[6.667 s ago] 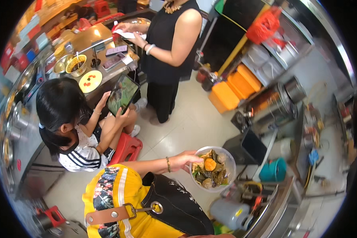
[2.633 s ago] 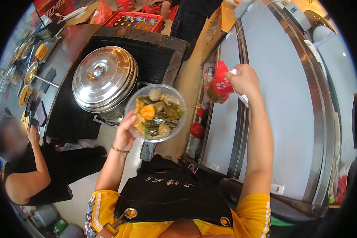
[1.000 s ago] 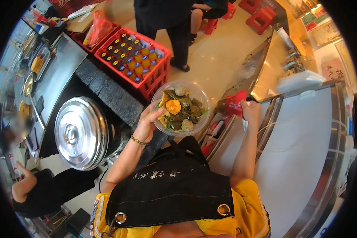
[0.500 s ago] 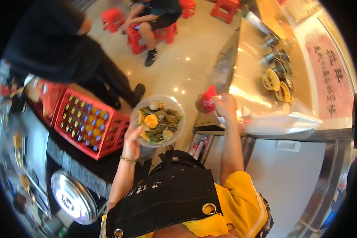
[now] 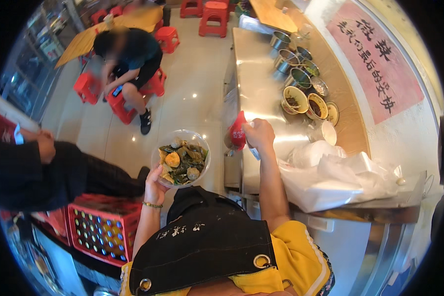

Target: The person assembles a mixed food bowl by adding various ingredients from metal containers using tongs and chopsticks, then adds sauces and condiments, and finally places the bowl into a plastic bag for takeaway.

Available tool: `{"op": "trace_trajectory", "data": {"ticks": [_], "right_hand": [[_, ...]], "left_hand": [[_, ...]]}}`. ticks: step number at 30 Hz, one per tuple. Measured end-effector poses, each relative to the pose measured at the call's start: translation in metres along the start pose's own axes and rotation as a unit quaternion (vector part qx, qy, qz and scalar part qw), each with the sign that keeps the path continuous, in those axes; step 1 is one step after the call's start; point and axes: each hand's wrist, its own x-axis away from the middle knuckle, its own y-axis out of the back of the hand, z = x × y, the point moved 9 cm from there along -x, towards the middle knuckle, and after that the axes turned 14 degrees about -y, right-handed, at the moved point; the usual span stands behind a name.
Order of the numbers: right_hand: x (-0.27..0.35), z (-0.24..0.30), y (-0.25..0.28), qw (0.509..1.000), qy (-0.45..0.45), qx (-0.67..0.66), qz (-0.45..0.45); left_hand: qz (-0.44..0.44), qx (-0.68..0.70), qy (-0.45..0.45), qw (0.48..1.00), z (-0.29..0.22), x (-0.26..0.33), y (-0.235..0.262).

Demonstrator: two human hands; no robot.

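My left hand (image 5: 155, 188) grips the near left side of a clear round plastic bowl (image 5: 205, 170). In it lie dark leafy greens, an orange-yellow round piece and greyish balls. Farther right, my right hand (image 5: 259, 134) is closed on a red object with pale marks (image 5: 237, 132), which sticks out to the left of the fingers beside the metal counter (image 5: 256, 84). Its kind is unclear. Something whitish pokes out below the same hand.
Steel pots (image 5: 284, 61) and bowls of condiments (image 5: 295, 100) line the right counter, with white plastic bags (image 5: 330, 182) nearer me. At left are a red crate of bottles (image 5: 101, 229) and a standing person (image 5: 34, 172). Another person (image 5: 133, 54) sits among red stools (image 5: 213, 19).
My view has turned toward the right counter, bringing more of it and the seating into sight. Both hands keep their holds; the red object is now beside the counter's edge.
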Motion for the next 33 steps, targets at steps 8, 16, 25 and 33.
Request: {"op": "trace_trajectory", "data": {"ticks": [8,16,25,33], "right_hand": [[-0.095,-0.02,0.015,0.99,-0.125,-0.036,-0.056],[-0.234,-0.006,0.044,0.983,-0.148,-0.053,-0.092],[-0.404,0.017,0.05,0.991,-0.116,-0.024,-0.056],[-0.504,0.014,0.044,0.989,-0.133,-0.013,-0.057]], "left_hand": [[0.123,-0.068,0.07,0.988,0.006,-0.147,-0.062],[0.235,-0.142,0.177,0.945,0.049,-0.29,-0.149],[0.287,-0.195,0.219,0.912,0.119,-0.398,-0.24],[0.365,-0.252,0.298,0.845,0.188,-0.47,-0.299]]}}
